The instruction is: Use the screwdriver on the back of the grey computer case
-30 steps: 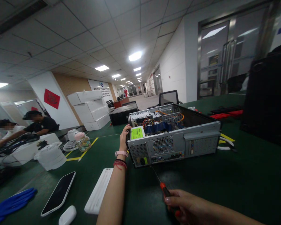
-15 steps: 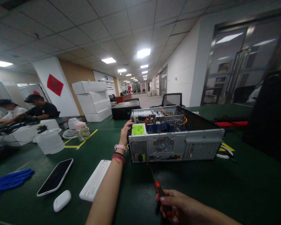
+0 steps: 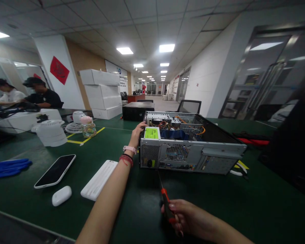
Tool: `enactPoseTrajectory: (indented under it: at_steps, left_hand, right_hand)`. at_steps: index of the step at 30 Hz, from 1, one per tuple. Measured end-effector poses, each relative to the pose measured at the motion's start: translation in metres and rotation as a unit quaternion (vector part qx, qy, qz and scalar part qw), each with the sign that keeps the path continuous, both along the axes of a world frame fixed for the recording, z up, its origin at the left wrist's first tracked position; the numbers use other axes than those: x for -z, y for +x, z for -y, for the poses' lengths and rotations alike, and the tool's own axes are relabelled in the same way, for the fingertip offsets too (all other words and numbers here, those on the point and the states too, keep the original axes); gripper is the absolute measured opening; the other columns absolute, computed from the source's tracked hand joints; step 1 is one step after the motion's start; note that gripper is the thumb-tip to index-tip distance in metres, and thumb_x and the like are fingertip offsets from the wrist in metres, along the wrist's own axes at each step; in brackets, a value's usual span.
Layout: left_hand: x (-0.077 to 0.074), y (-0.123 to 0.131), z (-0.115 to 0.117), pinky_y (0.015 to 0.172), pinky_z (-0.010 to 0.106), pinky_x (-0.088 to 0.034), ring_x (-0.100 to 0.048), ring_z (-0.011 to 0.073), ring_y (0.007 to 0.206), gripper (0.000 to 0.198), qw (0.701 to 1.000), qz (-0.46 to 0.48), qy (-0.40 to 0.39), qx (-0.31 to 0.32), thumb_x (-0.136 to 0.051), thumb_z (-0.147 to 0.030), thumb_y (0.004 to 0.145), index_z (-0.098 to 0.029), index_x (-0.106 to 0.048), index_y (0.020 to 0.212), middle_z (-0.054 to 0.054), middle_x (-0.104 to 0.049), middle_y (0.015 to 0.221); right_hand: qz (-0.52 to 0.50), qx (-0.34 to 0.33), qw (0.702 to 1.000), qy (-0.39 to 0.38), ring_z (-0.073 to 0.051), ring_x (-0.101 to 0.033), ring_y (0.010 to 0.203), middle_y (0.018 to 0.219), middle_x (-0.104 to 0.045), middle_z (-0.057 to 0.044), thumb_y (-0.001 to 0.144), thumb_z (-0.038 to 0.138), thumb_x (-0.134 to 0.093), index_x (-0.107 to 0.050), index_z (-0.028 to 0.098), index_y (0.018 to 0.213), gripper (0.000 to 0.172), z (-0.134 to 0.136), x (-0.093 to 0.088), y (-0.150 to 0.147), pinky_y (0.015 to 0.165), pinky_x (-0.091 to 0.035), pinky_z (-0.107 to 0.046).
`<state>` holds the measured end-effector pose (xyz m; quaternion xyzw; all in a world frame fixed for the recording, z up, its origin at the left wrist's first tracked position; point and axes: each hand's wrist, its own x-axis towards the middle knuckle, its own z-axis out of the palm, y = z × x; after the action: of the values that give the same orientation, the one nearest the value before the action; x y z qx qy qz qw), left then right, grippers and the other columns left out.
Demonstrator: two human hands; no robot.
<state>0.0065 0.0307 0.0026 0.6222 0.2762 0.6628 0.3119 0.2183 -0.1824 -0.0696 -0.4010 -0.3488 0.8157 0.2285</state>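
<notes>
An opened desktop computer case [image 3: 194, 159] lies on the green table, its rear panel facing me and its cables and parts showing from above. My left hand [image 3: 137, 134] grips its left edge, beside the power supply [image 3: 151, 133] with a bright green label; some of the fingertips are hidden. In my right hand [image 3: 183, 214], a screwdriver [image 3: 164, 197] with a red and black handle is held in closed fingers. Its thin shaft points up at the lower edge of the rear panel, below the power supply. Whether the tip touches a screw I cannot make out.
Left of my forearm lie a white power bank [image 3: 99, 180], an earphone case [image 3: 62, 196], a phone [image 3: 55, 171] and blue gloves [image 3: 8, 168]. Farther back stand a white container [image 3: 51, 133], a jar [image 3: 88, 128] and stacked boxes [image 3: 103, 95]. Two people sit at the left.
The view has tilted down and shifted slightly, so the table things appear higher and farther left. My left hand stays on the case; the screwdriver remains at the panel's lower edge.
</notes>
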Motion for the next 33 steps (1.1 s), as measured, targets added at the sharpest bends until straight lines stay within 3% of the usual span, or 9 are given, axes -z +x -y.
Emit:
enactPoseTrajectory:
  at_steps: [7, 15, 26, 33]
  left_hand:
    - [-0.001, -0.001, -0.001, 0.107, 0.034, -0.028, -0.047, 0.0244, 0.121, 0.027, 1.000, -0.002, -0.006, 0.006, -0.040, -0.020, 0.073, -0.015, -0.066, 0.081, 0.008, -0.060, 0.121]
    - [-0.001, -0.002, 0.000, 0.107, 0.034, -0.029, -0.047, 0.0231, 0.122, 0.027, 1.000, -0.030, -0.003, -0.002, -0.040, -0.020, 0.074, -0.015, -0.064, 0.084, 0.008, -0.058, 0.123]
    - [-0.002, -0.002, 0.002, 0.107, 0.035, -0.030, -0.048, 0.0233, 0.121, 0.028, 0.999, -0.047, 0.004, -0.019, -0.037, -0.019, 0.075, -0.015, -0.064, 0.083, 0.008, -0.060, 0.121]
    - [-0.002, -0.002, 0.001, 0.107, 0.035, -0.031, -0.048, 0.0231, 0.121, 0.028, 0.999, -0.048, 0.006, -0.020, -0.038, -0.020, 0.075, -0.014, -0.064, 0.084, 0.009, -0.059, 0.122]
  right_hand:
    - [-0.007, 0.000, 1.000, 0.007, -0.003, -0.049, 0.045, 0.074, -0.066, -0.003, 0.070, 0.036, -0.069, -0.050, 0.016, 0.088, 0.033, 0.000, 0.003, -0.001, 0.047, -0.033, -0.017]
    - [0.013, -0.015, 1.000, 0.007, 0.000, -0.035, 0.035, 0.063, -0.062, 0.001, 0.071, 0.034, -0.068, -0.049, 0.017, 0.086, 0.030, 0.000, -0.002, -0.001, 0.040, -0.024, -0.014]
    - [-0.025, -0.031, 0.999, 0.018, -0.006, -0.052, 0.044, 0.080, -0.067, -0.006, 0.075, 0.029, -0.052, -0.055, 0.014, 0.100, 0.029, -0.002, 0.007, -0.001, 0.044, -0.036, -0.019]
    - [-0.031, -0.024, 0.999, 0.019, -0.005, -0.051, 0.046, 0.083, -0.067, -0.007, 0.075, 0.029, -0.058, -0.055, 0.014, 0.098, 0.028, -0.002, 0.008, 0.000, 0.044, -0.033, -0.017]
